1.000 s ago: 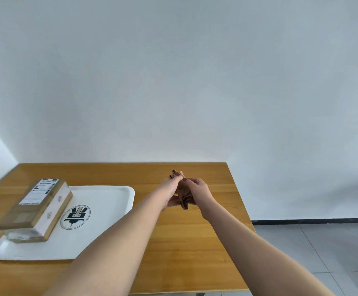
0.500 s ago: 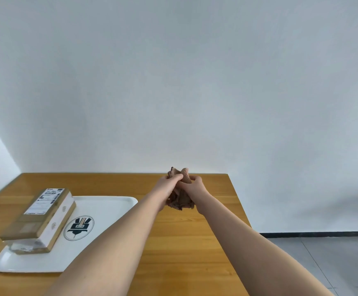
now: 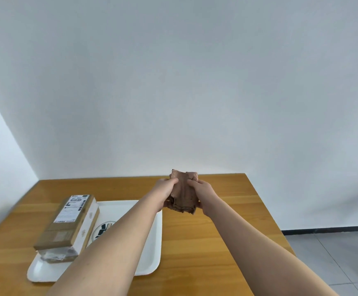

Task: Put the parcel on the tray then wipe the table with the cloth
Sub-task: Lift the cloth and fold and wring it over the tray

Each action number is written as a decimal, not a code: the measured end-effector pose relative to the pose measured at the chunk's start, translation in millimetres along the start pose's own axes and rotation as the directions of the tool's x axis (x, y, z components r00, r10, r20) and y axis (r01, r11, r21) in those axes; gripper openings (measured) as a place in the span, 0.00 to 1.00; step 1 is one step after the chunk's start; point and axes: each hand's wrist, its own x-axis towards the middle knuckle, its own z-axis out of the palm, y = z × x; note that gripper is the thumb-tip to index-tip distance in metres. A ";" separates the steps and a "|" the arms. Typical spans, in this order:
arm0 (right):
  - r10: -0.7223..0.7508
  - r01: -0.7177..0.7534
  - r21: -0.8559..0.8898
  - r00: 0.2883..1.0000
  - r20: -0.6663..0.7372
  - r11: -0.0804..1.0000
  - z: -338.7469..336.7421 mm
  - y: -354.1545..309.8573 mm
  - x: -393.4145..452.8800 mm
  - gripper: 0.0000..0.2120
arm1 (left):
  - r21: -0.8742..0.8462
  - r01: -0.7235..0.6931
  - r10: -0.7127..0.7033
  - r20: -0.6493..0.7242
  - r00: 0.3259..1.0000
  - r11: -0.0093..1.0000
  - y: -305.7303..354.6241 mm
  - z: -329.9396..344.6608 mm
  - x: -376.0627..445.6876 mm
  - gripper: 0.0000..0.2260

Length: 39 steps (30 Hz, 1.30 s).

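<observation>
Parcel (image 3: 70,223) on tray (image 3: 152,253) at table's (image 3: 216,231) left, cloth (image 3: 183,192) held above centre

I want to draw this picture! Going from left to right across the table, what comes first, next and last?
Brown cardboard parcel with a white label → white plastic tray under it → left hand → crumpled brown cloth held by both hands → right hand.

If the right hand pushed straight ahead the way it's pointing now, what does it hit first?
Probably nothing on the table: the right hand, gripping the cloth with the left hand, points toward the far edge and bare wall. Depth is unclear.
</observation>
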 end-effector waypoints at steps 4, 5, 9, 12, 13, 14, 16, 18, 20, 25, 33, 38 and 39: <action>0.000 0.001 0.074 1.000 -0.005 0.997 20.9 6.7 2.5 0.08 | -0.019 0.054 -0.053 0.015 0.998 0.998 -7.8 -30.3 3.2 0.17; 0.006 -0.006 0.086 1.000 0.002 0.996 26.8 9.0 3.9 0.08 | -0.032 0.070 -0.069 0.029 0.997 0.997 -10.2 -38.9 4.2 0.18; 0.033 -0.040 0.130 0.998 0.059 0.991 39.6 18.0 9.2 0.09 | -0.060 0.116 -0.111 0.083 0.990 0.991 -18.7 -58.2 6.6 0.18; 0.059 -0.072 0.156 0.995 0.082 0.985 44.7 23.4 14.7 0.09 | -0.044 0.080 -0.078 0.032 0.996 0.996 -26.5 -64.1 15.7 0.15; 0.068 -0.081 0.158 0.994 0.090 0.984 45.0 24.8 17.6 0.09 | -0.047 0.068 -0.068 0.012 0.998 0.997 -28.5 -64.2 18.7 0.15; 0.075 -0.087 0.151 0.994 0.083 0.985 44.8 26.3 21.2 0.09 | -0.048 0.054 -0.055 -0.009 0.998 0.997 -30.2 -63.3 21.4 0.15; 0.081 -0.087 0.124 0.995 0.050 0.988 45.0 27.0 25.7 0.08 | -0.042 0.013 -0.016 -0.056 0.998 0.999 -32.2 -60.1 25.6 0.13; 0.089 -0.089 0.000 0.996 -0.009 0.996 43.6 29.1 36.3 0.09 | -0.029 -0.031 0.027 -0.106 0.994 0.999 -32.8 -55.1 30.8 0.12; 0.151 -0.152 -0.141 0.988 -0.018 0.978 41.2 29.0 44.6 0.14 | -0.025 -0.031 0.027 -0.150 0.988 0.999 -34.4 -50.7 37.2 0.11; 0.081 -0.079 -0.436 0.997 -0.014 0.896 39.2 26.5 65.3 0.12 | -0.043 0.090 -0.096 -0.180 0.979 0.995 -38.3 -46.3 48.9 0.14; -0.088 0.019 -0.636 0.993 -0.076 0.771 51.5 30.3 83.7 0.09 | -0.158 0.165 -0.193 -0.177 0.965 0.974 -50.9 -51.2 63.2 0.16; -0.063 -0.002 -0.655 0.995 -0.076 0.756 69.0 34.0 90.0 0.11 | -0.210 0.154 -0.189 -0.161 0.969 0.966 -55.8 -66.8 71.6 0.19; -0.061 -0.003 -0.652 0.995 -0.076 0.759 72.6 35.1 92.2 0.11 | -0.218 0.155 -0.190 -0.153 0.970 0.964 -56.2 -70.5 74.2 0.20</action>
